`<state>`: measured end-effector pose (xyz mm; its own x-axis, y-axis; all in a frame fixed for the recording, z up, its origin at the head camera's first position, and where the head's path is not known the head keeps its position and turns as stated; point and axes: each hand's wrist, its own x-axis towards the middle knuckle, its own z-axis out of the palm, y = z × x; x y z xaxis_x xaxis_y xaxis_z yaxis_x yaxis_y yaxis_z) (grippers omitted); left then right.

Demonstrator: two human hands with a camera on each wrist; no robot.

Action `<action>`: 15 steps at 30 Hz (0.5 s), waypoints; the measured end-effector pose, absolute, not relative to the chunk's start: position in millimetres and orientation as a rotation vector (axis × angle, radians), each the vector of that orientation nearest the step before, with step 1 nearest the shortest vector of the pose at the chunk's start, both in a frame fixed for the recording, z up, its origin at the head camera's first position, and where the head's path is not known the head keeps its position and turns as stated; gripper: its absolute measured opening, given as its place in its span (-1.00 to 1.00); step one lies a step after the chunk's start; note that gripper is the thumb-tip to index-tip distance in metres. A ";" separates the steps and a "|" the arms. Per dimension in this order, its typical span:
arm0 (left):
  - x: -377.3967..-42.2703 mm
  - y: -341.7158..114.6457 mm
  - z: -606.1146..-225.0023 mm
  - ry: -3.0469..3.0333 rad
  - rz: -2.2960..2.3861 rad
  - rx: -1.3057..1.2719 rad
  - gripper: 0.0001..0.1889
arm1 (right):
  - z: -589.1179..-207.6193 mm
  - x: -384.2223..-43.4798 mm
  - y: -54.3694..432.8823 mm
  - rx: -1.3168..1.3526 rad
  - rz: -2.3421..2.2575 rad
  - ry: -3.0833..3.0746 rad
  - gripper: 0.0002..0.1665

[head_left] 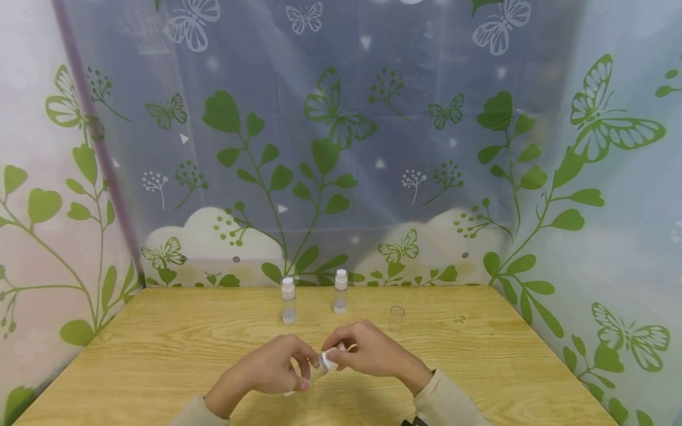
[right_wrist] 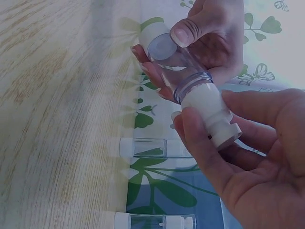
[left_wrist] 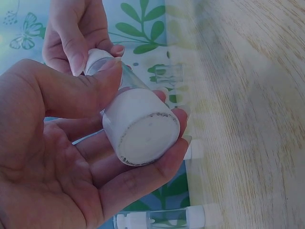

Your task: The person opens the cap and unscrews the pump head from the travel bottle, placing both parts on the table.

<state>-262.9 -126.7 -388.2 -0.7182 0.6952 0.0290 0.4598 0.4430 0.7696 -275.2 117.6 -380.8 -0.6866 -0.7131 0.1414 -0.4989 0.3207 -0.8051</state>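
Observation:
A small clear pump bottle [right_wrist: 178, 71] with a white base [left_wrist: 143, 129] is held tilted between both hands, low over the table. My left hand [head_left: 277, 364] grips its lower body, thumb on one side and fingers curled round the other. At the other end my right hand [head_left: 370, 352] pinches the white pump top [right_wrist: 205, 105] between thumb and fingers. The pump top sits at the bottle's neck; whether it is fully seated I cannot tell. The clear body looks empty apart from a pale disc near the base.
Two similar bottles stand upright towards the table's back edge, one on the left [head_left: 289, 307] and one farther right [head_left: 340, 293]. Right of them a clear cap [head_left: 396, 319] rests on the wooden table [head_left: 186, 331]. Printed curtains [head_left: 351, 195] surround the back and sides.

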 end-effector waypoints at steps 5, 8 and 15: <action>-262.9 -127.0 -388.2 2.411 1.145 0.993 -0.64 | -380.1 -273.7 117.6 -1.096 -1.300 2.358 -0.79; -262.9 -127.2 -388.3 2.406 1.152 0.989 -0.65 | -379.4 -272.8 117.8 -1.097 -1.293 2.375 -0.81; -262.4 -127.0 -388.2 2.398 1.167 0.971 -0.64 | -378.3 -272.2 118.5 -1.139 -1.330 2.353 -0.85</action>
<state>-262.4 -127.0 -388.2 -0.7254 0.6879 0.0228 0.4422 0.4404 0.7813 -272.2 118.5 -378.3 -0.6799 -0.7103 0.1825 -0.5228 0.2949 -0.7998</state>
